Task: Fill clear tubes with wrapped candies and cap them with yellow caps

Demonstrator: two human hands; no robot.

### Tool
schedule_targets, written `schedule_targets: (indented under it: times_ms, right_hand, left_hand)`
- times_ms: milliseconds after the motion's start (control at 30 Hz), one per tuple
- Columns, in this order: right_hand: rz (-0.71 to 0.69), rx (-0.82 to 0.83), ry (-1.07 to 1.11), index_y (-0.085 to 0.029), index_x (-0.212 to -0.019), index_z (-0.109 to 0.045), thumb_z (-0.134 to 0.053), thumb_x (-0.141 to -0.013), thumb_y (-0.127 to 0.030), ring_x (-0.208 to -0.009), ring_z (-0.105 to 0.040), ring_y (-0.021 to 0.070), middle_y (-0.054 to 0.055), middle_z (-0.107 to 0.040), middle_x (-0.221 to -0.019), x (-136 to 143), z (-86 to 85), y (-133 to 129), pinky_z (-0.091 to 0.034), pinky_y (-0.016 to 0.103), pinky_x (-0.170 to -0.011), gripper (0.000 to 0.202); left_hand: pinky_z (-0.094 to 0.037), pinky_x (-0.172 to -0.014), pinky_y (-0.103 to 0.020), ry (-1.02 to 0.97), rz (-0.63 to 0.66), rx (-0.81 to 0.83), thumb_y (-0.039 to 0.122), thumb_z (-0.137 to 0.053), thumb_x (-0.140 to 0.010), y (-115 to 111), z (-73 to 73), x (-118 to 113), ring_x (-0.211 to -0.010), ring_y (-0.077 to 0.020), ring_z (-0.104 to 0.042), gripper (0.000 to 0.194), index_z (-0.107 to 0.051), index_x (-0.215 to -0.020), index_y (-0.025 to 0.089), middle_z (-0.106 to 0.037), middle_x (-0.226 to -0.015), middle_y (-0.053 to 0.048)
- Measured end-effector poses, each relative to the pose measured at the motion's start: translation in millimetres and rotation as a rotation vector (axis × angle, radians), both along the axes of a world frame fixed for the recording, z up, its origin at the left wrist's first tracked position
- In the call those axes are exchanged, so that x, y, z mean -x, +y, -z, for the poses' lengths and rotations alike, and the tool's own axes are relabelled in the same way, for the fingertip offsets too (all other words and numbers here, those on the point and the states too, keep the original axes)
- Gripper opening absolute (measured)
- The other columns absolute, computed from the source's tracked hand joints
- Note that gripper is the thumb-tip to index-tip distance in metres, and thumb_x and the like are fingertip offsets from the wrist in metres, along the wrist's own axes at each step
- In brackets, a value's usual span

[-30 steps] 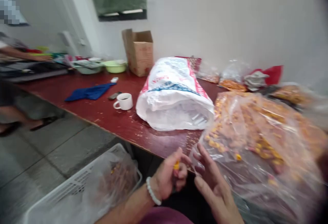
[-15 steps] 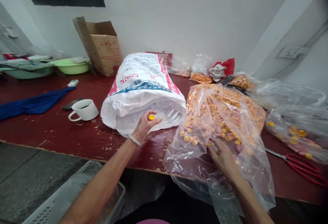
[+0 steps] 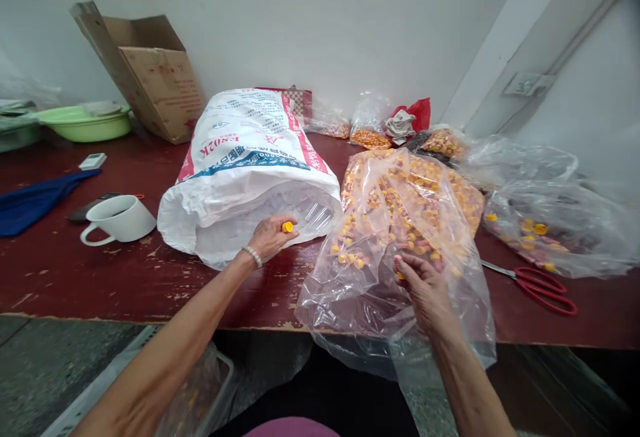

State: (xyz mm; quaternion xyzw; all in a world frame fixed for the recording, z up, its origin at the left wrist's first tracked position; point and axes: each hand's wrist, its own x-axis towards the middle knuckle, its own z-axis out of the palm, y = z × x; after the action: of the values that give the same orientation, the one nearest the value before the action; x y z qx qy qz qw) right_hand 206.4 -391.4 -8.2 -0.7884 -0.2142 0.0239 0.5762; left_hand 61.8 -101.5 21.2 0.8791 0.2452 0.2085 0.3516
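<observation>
Yellow-capped piece [image 3: 287, 227], small and bright, sits near the middle of the frame, pinched between the fingertips of the left hand [image 3: 269, 238], just in front of the open mouth of a white printed sack [image 3: 220, 200]. The right hand [image 3: 425, 284], right of centre, grips a pink-and-yellow piece [image 3: 399, 268] between thumb and fingers, over the large clear bag [image 3: 340, 307]. The two held pieces are well apart.

As for progress, a great many similar pieces fill the upper part of that bag, so by the look of it most of the handling is left. A smaller clear bag [image 3: 595, 224] at the right of the frame has a few more, and bagged orange bits [image 3: 370, 138] stand by the wall at upper centre. What is done is harder to judge: the sack's mouth shows pale, clear plastic but no yellow piece, and its depth is hidden. The basket [image 3: 227, 377] at lower left has bagged contents too blurred to count. Red-handled scissors [image 3: 519, 275] lie untouched on the table [image 3: 280, 300].
</observation>
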Motion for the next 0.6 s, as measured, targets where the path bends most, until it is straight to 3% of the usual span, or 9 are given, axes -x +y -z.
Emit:
schedule_targets:
  times_ms: [67, 133, 267, 367, 433, 533, 600]
  right_hand:
    - [-0.059, -0.098, 0.061, -0.019, -0.102, -0.060, -0.057, -0.080, -0.052, -0.068, -0.060, 0.0135, 0.004, -0.065, -0.089, 27.2, -22.5, 0.3, -0.050, 0.026, -0.060, 0.040]
    - [-0.232, -0.179, 0.079, -0.021, -0.100, -0.063, -0.061, -0.082, -0.041, -0.078, -0.061, 0.0145, 0.004, -0.065, -0.093, 57.6, -46.8, 7.3, -0.051, 0.026, -0.065, 0.028]
    - [-0.573, -0.077, -0.346, -0.023, -0.094, -0.067, -0.055, -0.087, -0.023, -0.090, -0.058, 0.0160, 0.005, -0.061, -0.095, 103.3, -76.2, 30.2, -0.049, 0.029, -0.077, 0.014]
    - [-0.779, 0.063, -0.461, -0.023, -0.101, -0.066, -0.048, -0.090, -0.016, -0.086, -0.060, 0.0155, 0.005, -0.063, -0.090, 116.3, -77.8, 38.3, -0.050, 0.029, -0.076, 0.022]
    - [-0.840, 0.078, -0.414, -0.023, -0.116, -0.059, -0.045, -0.091, -0.017, -0.094, -0.061, 0.0165, 0.006, -0.065, -0.101, 118.9, -76.0, 37.6, -0.050, 0.031, -0.082, 0.029]
    - [-0.788, 0.003, -0.253, -0.026, -0.133, -0.041, -0.044, -0.093, -0.023, -0.115, -0.054, 0.0181, 0.008, -0.055, -0.128, 121.8, -72.9, 33.0, -0.046, 0.035, -0.095, 0.040]
    - [-0.717, 0.009, -0.234, -0.027, -0.132, -0.040, -0.051, -0.090, -0.030, -0.123, -0.048, 0.0207, 0.008, -0.048, -0.135, 125.9, -68.1, 30.7, -0.044, 0.038, -0.098, 0.043]
  left_hand:
    - [-0.044, -0.078, -0.028, -0.076, 0.064, 0.074, 0.031, -0.066, -0.072, -21.8, -9.6, 27.3, -0.083, -0.0199, -0.060, 0.028, -0.069, -0.097, 0.018, -0.069, -0.092, -0.006]
    - [-0.045, -0.077, -0.027, -0.113, 0.154, 0.180, 0.034, -0.064, -0.076, -48.5, -17.8, 53.0, -0.083, -0.0189, -0.061, 0.031, -0.068, -0.102, 0.017, -0.069, -0.093, -0.006]
    - [-0.044, -0.080, -0.026, -0.037, 0.285, 0.288, 0.035, -0.067, -0.074, -94.1, -27.1, 88.0, -0.087, -0.0191, -0.060, 0.031, -0.070, -0.100, 0.018, -0.068, -0.097, -0.006]
    - [-0.044, -0.072, -0.024, -0.009, 0.335, 0.412, 0.035, -0.067, -0.075, -110.2, -26.4, 100.1, -0.078, -0.0166, -0.057, 0.028, -0.070, -0.096, 0.017, -0.066, -0.086, -0.004]
    - [-0.042, -0.068, -0.023, -0.032, 0.345, 0.531, 0.036, -0.067, -0.075, -114.2, -23.8, 104.7, -0.074, -0.0143, -0.054, 0.028, -0.070, -0.093, 0.015, -0.064, -0.082, -0.003]
    - [-0.040, -0.064, -0.021, -0.105, 0.328, 0.692, 0.036, -0.066, -0.077, -116.1, -19.5, 109.6, -0.070, -0.0115, -0.049, 0.028, -0.068, -0.094, 0.013, -0.060, -0.079, -0.002]
    - [-0.037, -0.055, -0.019, -0.128, 0.305, 0.765, 0.036, -0.066, -0.077, -117.7, -16.0, 112.2, -0.063, -0.0093, -0.046, 0.030, -0.067, -0.095, 0.013, -0.056, -0.072, -0.001]
